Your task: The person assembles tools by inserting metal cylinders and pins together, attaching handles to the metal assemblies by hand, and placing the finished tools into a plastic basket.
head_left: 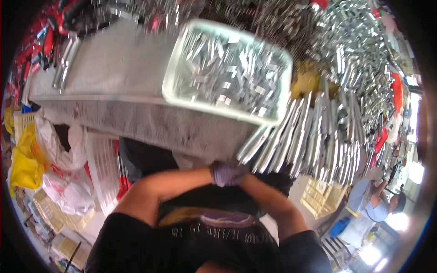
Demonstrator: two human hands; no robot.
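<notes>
My left hand (221,175) and my right hand (237,174) meet in front of my body, just below the table's front edge. Both seem to wear purplish-grey gloves. They overlap and are smeared by motion, so their fingers and anything between them cannot be made out. Close by on the right, a fanned row of long silver metal bars (298,136) sticks out over the edge. Beyond the hands, a pale plastic tub (170,84) full of small shiny metal pieces (232,73) stands on the grey table (114,59).
Heaped metal parts (350,45) cover the back right, beside a yellow item (306,84). Two metal bars (67,63) and red-handled tools (48,41) lie at left. Below are white bags (68,193), a yellow bag (27,157) and crates (321,198). Another person (371,198) is at far right.
</notes>
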